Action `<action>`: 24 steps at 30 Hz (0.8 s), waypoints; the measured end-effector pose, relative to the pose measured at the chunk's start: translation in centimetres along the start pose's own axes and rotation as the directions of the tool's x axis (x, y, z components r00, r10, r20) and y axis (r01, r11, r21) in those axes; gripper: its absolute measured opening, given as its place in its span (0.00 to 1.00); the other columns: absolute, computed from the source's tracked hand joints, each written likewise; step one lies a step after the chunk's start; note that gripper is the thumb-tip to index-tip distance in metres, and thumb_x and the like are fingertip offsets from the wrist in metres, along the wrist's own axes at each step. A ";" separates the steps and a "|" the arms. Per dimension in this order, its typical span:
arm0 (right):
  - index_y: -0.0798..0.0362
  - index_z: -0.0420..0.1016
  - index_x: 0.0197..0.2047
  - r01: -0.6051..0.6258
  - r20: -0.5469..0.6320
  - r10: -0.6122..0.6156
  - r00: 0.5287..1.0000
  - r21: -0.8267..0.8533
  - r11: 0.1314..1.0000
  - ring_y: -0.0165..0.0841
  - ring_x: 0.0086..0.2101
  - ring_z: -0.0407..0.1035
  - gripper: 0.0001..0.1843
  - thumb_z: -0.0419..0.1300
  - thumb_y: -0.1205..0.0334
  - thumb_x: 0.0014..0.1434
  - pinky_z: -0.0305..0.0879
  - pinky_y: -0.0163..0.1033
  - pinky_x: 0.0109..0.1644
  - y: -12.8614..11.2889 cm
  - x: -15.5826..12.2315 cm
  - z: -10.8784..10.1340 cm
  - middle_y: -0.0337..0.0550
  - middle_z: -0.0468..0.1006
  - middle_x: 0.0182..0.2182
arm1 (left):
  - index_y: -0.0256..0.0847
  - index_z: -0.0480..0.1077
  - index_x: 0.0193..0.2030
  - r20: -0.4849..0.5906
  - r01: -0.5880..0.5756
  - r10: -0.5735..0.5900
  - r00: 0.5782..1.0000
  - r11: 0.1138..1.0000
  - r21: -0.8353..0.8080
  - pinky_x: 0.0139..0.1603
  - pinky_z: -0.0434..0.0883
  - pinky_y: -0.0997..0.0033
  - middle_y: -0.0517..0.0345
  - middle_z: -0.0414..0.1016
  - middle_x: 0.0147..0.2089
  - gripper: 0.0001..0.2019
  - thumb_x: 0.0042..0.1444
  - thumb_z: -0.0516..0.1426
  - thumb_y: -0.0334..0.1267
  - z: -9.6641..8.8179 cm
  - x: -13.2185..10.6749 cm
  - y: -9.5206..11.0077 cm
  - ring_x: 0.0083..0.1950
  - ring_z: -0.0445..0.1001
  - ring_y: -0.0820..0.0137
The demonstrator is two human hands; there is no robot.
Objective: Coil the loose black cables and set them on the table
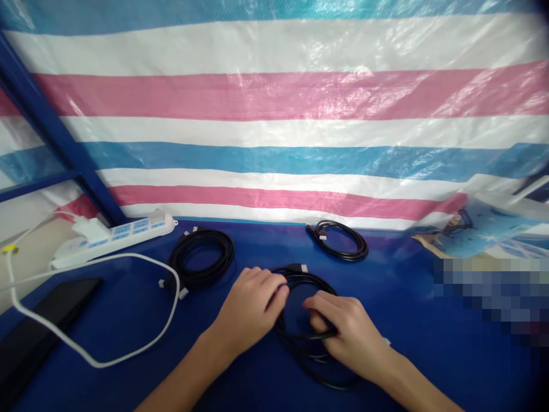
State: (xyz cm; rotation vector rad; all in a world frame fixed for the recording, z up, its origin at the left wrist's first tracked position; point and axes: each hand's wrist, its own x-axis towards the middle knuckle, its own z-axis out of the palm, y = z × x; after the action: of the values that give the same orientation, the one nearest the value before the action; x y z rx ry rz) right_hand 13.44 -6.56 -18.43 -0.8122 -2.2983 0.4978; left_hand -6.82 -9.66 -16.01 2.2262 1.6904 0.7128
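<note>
A looped black cable (309,336) lies on the blue table between my two hands, with one plug (297,268) showing at its far side. My left hand (254,300) closes round the cable's left side, fingers curled over it. On the right side of the loop, my right hand (343,326) also grips the cable with bent fingers. A light connector tip (387,341) peeks out beside my right wrist. The lower strands spread loosely towards me.
To the left lies a coiled black cable (201,280) with several plugs. A smaller black coil (343,254) rests near the striped sheet (274,131). A white power strip (128,234), a white cord (167,326) and a dark flat object (51,320) occupy the left; a blue printed package (480,226) is at right.
</note>
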 end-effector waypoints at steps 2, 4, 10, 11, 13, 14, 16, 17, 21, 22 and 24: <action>0.55 0.74 0.33 -0.061 -0.087 0.070 0.994 0.102 0.993 0.23 0.20 0.60 0.15 0.49 0.76 0.48 0.53 0.30 0.27 0.1 0.0 -0.2 0.35 0.68 0.20 | 0.37 0.72 0.40 -0.135 0.149 -0.146 0.980 0.989 0.010 0.47 0.62 0.58 0.49 0.74 0.39 0.18 0.64 0.43 0.41 0.1 0.4 -0.8 0.43 0.69 0.61; 0.54 0.74 0.35 -0.142 -0.198 0.190 0.962 0.231 0.963 0.23 0.18 0.59 0.12 0.51 0.74 0.52 0.53 0.28 0.24 0.3 0.1 -0.7 0.34 0.66 0.17 | 0.36 0.71 0.38 -0.187 0.206 -0.206 0.961 0.978 -0.017 0.46 0.63 0.58 0.49 0.72 0.37 0.20 0.65 0.41 0.41 0.0 0.5 -1.5 0.42 0.69 0.62; 0.53 0.73 0.36 -0.194 -0.346 0.490 0.800 0.624 0.757 0.23 0.16 0.53 0.09 0.55 0.58 0.60 0.52 0.30 0.22 1.0 0.1 -2.3 0.33 0.59 0.14 | 0.45 0.66 0.53 -0.180 0.051 -0.091 0.980 0.975 -0.216 0.59 0.63 0.68 0.56 0.68 0.56 0.16 0.64 0.46 0.43 0.0 0.2 -1.2 0.58 0.66 0.70; 0.53 0.74 0.35 -0.188 -0.337 0.514 0.789 0.664 0.724 0.23 0.16 0.54 0.09 0.58 0.57 0.58 0.52 0.30 0.23 0.9 0.0 -2.4 0.33 0.60 0.14 | 0.45 0.65 0.55 -0.163 0.036 -0.087 0.983 0.957 -0.289 0.60 0.63 0.69 0.56 0.67 0.57 0.16 0.64 0.46 0.44 0.2 0.1 -0.9 0.59 0.65 0.70; 0.54 0.75 0.34 -0.190 -0.298 0.552 0.779 0.726 0.661 0.23 0.16 0.55 0.10 0.62 0.56 0.54 0.51 0.30 0.22 0.5 -0.3 -2.4 0.34 0.61 0.13 | 0.46 0.63 0.57 -0.087 0.053 -0.100 0.991 0.900 -0.433 0.59 0.64 0.68 0.56 0.67 0.59 0.18 0.63 0.48 0.45 0.4 0.0 -0.3 0.59 0.66 0.70; 0.55 0.76 0.33 -0.197 -0.270 0.569 0.777 0.754 0.627 0.23 0.16 0.55 0.11 0.63 0.55 0.53 0.50 0.30 0.22 0.2 -0.4 -2.4 0.35 0.61 0.13 | 0.47 0.62 0.59 -0.015 0.068 -0.085 0.996 0.879 -0.472 0.60 0.65 0.68 0.56 0.67 0.59 0.20 0.61 0.51 0.45 0.5 -0.1 -0.1 0.59 0.66 0.69; 0.56 0.76 0.32 -0.214 -0.207 0.605 0.769 0.808 0.549 0.23 0.16 0.55 0.12 0.64 0.54 0.52 0.49 0.29 0.21 -0.4 -0.3 -2.5 0.35 0.59 0.11 | 0.47 0.61 0.61 0.142 0.038 0.030 0.989 0.892 -0.451 0.61 0.63 0.66 0.56 0.67 0.59 0.24 0.57 0.57 0.44 0.9 -0.3 0.1 0.59 0.67 0.67; 0.55 0.76 0.32 -0.222 -0.173 0.623 0.762 0.835 0.503 0.22 0.16 0.54 0.12 0.64 0.54 0.52 0.49 0.28 0.21 -0.6 -0.1 -2.7 0.34 0.57 0.11 | 0.47 0.62 0.60 0.194 -0.022 0.112 0.975 0.911 -0.412 0.62 0.63 0.65 0.55 0.68 0.60 0.25 0.55 0.58 0.42 1.1 -0.4 0.1 0.59 0.66 0.66; 0.54 0.74 0.33 -0.242 -0.037 0.687 0.725 0.921 0.306 0.20 0.14 0.49 0.09 0.65 0.58 0.50 0.49 0.27 0.20 -1.0 1.1 -3.9 0.31 0.55 0.11 | 0.43 0.67 0.55 0.183 -0.244 0.278 0.943 0.952 -0.187 0.61 0.63 0.59 0.49 0.68 0.58 0.20 0.56 0.58 0.39 2.3 -0.6 0.0 0.59 0.66 0.61; 0.53 0.74 0.34 -0.245 -0.006 0.697 0.717 0.934 0.260 0.19 0.13 0.46 0.09 0.64 0.59 0.50 0.47 0.27 0.18 -0.9 1.3 -4.2 0.31 0.55 0.11 | 0.43 0.67 0.55 0.176 -0.250 0.275 0.945 0.956 -0.151 0.61 0.63 0.58 0.49 0.68 0.58 0.19 0.56 0.58 0.39 2.5 -0.6 0.1 0.59 0.66 0.61; 0.52 0.73 0.34 -0.244 0.044 0.710 0.703 0.953 0.182 0.18 0.12 0.42 0.09 0.64 0.60 0.49 0.44 0.27 0.16 -0.6 1.5 -4.8 0.30 0.55 0.11 | 0.43 0.66 0.57 0.209 -0.235 0.256 0.944 0.964 -0.121 0.62 0.61 0.57 0.51 0.68 0.58 0.21 0.56 0.58 0.39 2.7 -0.6 0.1 0.60 0.65 0.61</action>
State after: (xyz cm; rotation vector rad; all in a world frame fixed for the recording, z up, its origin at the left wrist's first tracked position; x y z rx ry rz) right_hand 15.51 -5.35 -14.01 -0.8913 -0.8937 1.5778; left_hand -5.42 -10.00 -18.32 2.3727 1.2624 0.5576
